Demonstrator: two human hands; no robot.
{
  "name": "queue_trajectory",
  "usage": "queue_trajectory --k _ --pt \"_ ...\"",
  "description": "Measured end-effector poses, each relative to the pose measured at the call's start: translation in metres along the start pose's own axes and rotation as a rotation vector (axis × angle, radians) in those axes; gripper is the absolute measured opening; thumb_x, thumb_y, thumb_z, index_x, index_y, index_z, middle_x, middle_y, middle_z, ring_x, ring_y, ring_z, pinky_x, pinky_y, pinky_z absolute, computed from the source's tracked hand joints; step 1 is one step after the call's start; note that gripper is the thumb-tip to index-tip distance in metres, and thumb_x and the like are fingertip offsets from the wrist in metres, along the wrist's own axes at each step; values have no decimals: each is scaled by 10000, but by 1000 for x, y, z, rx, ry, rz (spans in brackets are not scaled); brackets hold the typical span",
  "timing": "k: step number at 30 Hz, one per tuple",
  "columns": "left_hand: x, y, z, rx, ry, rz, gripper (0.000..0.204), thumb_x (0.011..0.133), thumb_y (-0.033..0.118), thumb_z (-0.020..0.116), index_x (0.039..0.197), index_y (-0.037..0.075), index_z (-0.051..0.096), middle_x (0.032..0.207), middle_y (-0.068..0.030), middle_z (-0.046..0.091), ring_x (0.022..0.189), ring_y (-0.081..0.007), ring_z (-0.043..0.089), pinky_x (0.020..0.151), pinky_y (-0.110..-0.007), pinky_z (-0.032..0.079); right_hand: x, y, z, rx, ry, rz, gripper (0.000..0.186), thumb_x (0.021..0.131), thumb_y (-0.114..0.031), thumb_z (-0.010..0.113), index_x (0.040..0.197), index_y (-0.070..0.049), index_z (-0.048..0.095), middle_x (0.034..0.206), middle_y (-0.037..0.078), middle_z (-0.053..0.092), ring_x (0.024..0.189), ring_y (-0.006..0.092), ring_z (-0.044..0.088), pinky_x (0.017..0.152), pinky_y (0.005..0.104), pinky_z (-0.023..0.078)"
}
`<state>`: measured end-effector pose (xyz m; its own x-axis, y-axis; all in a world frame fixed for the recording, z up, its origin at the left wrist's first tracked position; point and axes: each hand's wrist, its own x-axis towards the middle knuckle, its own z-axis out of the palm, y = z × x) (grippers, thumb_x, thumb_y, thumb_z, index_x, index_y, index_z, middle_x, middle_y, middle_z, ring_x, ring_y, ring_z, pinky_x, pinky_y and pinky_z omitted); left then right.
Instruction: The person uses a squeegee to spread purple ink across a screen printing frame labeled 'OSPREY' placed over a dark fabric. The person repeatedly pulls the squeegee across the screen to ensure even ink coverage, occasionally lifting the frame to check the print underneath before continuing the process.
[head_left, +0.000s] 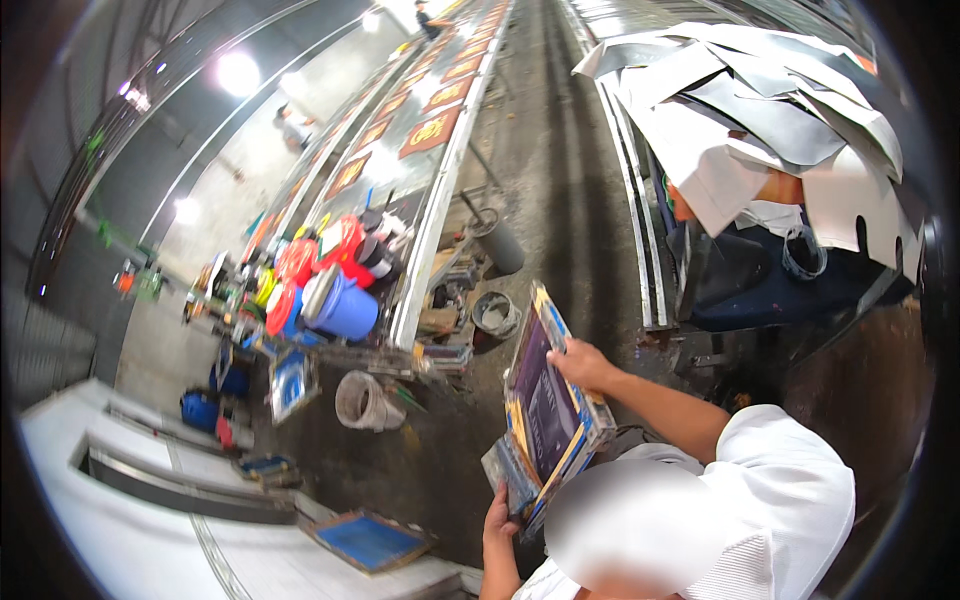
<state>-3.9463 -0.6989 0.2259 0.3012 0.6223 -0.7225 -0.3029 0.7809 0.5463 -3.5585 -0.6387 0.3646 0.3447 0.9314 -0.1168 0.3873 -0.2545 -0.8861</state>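
Both hands carry a stack of screen-printing frames [548,415] with pale wooden edges and dark purple mesh bearing light print. It is tilted upright in front of me. My right hand [582,364] is closed on its upper right edge, thumb on the face side. Lower down, my left hand [500,517] is closed round the lower left corner, beside a grey-blue flat piece [512,472] whose kind I cannot make out. The stack hides some of my left fingers.
At left, a long print table [400,190] holds brown printed panels, several tubs and a blue bucket [345,308]. Buckets [368,402] stand on the floor [570,190]. Another bench at right bears piled white sheets [710,180]. A blue-mesh frame [370,540] lies lower left. People stand far off.
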Motion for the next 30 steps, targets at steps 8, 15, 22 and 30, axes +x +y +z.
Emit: queue_trajectory --k 8,15,22,30 --pt "204 225 152 173 -230 71 545 1031 503 572 1398 102 604 1361 -30 670 1224 -224 640 1056 -364 491 182 -79 -76 78 359 -35 462 969 -377 598 1065 75 596 1142 333 629 1108 492 611 958 540 475" --pt "370 348 306 276 -314 68 582 1007 561 574 1373 110 606 1310 -32 687 1188 -206 647 1008 -349 511 333 -102 -151 84 536 -24 370 969 -284 598 1095 63 581 1149 317 632 1119 482 618 960 510 485" --pt "532 453 477 203 -541 216 582 1051 470 551 1461 59 506 1431 -71 606 1292 -251 581 1134 -413 422 506 -97 -237 157 748 -16 418 977 -248 598 1298 6 511 1066 309 677 1027 490 657 926 504 501" --pt "723 577 719 291 -679 218 551 1049 409 594 1402 -9 531 1395 -110 613 1280 -245 585 1072 -429 473 713 -30 -366 216 1109 -117 299 906 -133 686 1160 17 643 1030 74 684 980 161 634 887 304 478"
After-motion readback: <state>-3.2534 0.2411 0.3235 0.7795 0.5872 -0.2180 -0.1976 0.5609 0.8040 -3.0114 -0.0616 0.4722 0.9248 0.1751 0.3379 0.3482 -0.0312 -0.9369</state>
